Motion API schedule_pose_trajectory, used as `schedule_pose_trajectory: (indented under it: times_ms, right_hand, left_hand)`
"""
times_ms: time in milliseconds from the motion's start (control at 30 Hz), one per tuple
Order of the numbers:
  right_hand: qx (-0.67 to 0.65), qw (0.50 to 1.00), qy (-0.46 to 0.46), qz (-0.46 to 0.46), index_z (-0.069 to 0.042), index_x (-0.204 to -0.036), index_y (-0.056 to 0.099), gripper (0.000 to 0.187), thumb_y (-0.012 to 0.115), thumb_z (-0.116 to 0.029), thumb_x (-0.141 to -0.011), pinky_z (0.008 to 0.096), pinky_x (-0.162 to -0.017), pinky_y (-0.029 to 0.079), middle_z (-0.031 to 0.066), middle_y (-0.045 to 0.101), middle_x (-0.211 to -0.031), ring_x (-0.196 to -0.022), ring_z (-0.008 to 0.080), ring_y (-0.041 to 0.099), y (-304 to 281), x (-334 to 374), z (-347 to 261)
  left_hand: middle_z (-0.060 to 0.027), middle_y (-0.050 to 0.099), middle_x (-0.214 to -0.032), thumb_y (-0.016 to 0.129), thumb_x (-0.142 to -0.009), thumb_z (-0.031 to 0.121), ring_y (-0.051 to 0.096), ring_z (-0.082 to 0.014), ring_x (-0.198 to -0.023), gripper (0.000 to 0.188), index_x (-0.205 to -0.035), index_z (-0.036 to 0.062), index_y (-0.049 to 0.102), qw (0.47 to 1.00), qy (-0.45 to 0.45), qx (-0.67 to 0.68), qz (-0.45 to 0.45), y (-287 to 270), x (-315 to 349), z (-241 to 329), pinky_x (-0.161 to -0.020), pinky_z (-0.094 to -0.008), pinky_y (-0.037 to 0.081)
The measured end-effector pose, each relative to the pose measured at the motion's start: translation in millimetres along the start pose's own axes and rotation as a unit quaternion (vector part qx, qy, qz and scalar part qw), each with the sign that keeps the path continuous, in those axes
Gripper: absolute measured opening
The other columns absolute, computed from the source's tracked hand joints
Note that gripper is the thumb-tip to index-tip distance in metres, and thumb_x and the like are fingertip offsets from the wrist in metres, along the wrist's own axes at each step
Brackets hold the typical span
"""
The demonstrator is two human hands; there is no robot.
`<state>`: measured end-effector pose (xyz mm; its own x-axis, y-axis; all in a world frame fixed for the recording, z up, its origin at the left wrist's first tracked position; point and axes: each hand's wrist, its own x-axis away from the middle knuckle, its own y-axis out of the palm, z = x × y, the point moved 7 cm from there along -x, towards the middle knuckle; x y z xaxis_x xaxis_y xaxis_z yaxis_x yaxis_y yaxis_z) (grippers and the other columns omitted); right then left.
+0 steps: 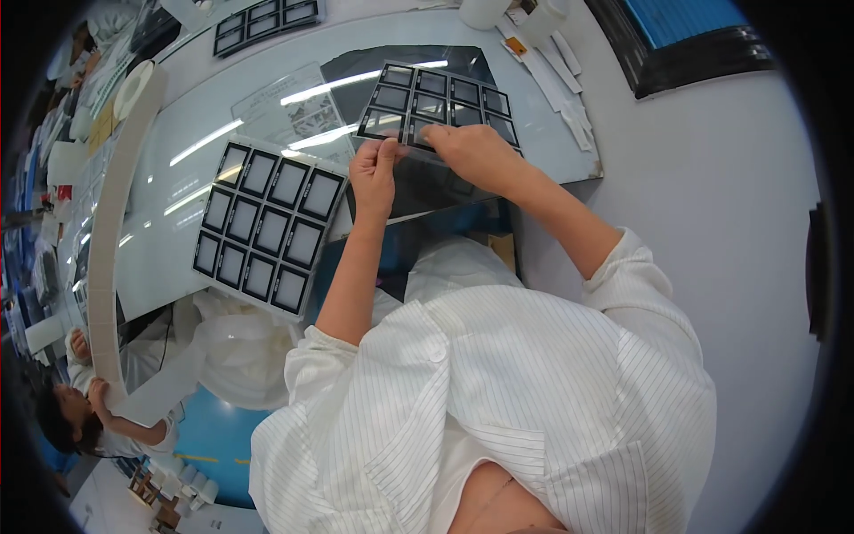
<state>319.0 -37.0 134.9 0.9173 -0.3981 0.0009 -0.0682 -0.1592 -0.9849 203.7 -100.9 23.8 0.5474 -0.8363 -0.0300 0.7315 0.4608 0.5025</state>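
A tray of black-framed rectangular panels [431, 82] lies in front of me on a dark mat [347, 76]. At its near left corner, my left hand [374, 178] is closed, thumb and fingers pinching the tray's edge. My right hand [476, 156] reaches over the near edge with its fingertips pressed together on a lower panel; what they pinch, if anything, is hidden. To the left of my left hand, a second tray with rows of black frames around pale grey centres [269, 227] lies tilted, sticking out past the table's near edge.
Another framed tray [267, 22] lies at the far left. White strips [556, 80] and white containers [485, 11] stand far right. A long beige divider [124, 196] runs along the left, with a roll of tape [133, 89] by it. Beyond it, a co-worker [111, 414] sits lower left.
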Motion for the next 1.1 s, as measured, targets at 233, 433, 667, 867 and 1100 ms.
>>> schedule_pose_trajectory:
  times_ms: [233, 433, 667, 867, 1100]
  right_hand:
    - [0.006, 1.000, -0.011, 0.019, -0.003, -0.103, 0.056, 0.019, 0.052, -0.009, -0.085, 0.0367, -0.063, 0.053, 0.0127, 0.064, -0.081, -0.076, 0.0298, 0.066, -7, -4, 0]
    - [0.029, 0.994, -0.068, 0.077, -0.005, -0.083, 0.050, 0.008, 0.056, -0.011, -0.081, 0.0352, -0.055, 0.054, 0.0078, 0.063, -0.072, -0.065, 0.0255, 0.067, 7, 1, -17]
    - [0.078, 0.995, -0.028, 0.057, -0.006, -0.084, 0.052, 0.015, 0.059, -0.019, -0.080, 0.0330, -0.057, 0.054, 0.0071, 0.063, -0.079, -0.070, 0.0223, 0.067, 9, -2, -11]
    - [0.106, 0.986, -0.017, 0.126, -0.005, -0.087, 0.056, 0.016, 0.060, -0.019, -0.079, 0.0310, -0.060, 0.055, 0.0062, 0.060, -0.085, -0.075, 0.0205, 0.065, 23, 39, -7]
    - [0.126, 0.983, 0.015, 0.135, -0.005, -0.086, 0.055, 0.016, 0.062, -0.014, -0.075, 0.0280, -0.057, 0.054, 0.0056, 0.059, -0.084, -0.077, 0.0188, 0.065, 11, 42, -1]
  left_hand:
    - [-0.0104, 0.065, -0.098, 0.052, -0.097, 0.021, 0.065, -0.0189, -0.092, 0.018, -0.097, 0.0029, 0.054, 0.942, -0.157, 0.292, 0.052, 20, 27, -35, -0.081, -0.0302, 0.055]
    - [-0.0033, 0.059, -0.087, 0.057, -0.095, 0.026, 0.060, -0.0100, -0.076, 0.022, -0.101, 0.0067, 0.050, 0.970, -0.120, 0.171, 0.123, 49, 30, -34, -0.066, -0.0255, 0.050]
    - [-0.0032, 0.062, -0.091, 0.051, -0.098, 0.029, 0.061, -0.0102, -0.077, 0.026, -0.107, 0.0051, 0.053, 0.969, -0.192, 0.145, 0.048, 66, 38, -51, -0.064, -0.0256, 0.051]
    - [-0.0006, 0.060, -0.089, 0.046, -0.099, 0.023, 0.058, -0.0066, -0.078, 0.018, -0.103, 0.0061, 0.053, 0.963, -0.199, 0.162, 0.086, 64, 55, -43, -0.066, -0.0208, 0.048]
    - [-0.0007, 0.061, -0.095, 0.045, -0.100, 0.023, 0.063, -0.0121, -0.084, 0.019, -0.106, 0.0080, 0.054, 0.914, -0.279, 0.289, 0.060, 86, 61, -67, -0.075, -0.0266, 0.052]
